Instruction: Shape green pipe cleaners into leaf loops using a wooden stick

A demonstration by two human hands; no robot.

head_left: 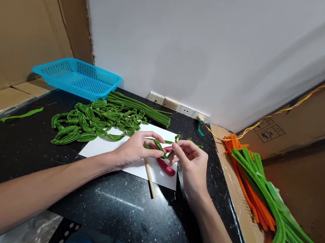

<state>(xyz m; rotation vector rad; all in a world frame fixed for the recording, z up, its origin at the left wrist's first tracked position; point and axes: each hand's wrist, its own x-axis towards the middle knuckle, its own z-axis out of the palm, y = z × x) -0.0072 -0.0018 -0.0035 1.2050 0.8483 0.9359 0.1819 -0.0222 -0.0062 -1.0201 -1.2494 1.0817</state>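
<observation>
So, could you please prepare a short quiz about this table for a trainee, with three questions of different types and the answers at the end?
1. True or false: the stick reaches past the edge of the paper.
2. Which colour lies right beside the green bundle at far right?
a) blue
b) orange
c) white
3. Fill in the blank: the left hand and right hand hold a ____ strip.

Key: 1. true; 2. b; 3. green
</observation>
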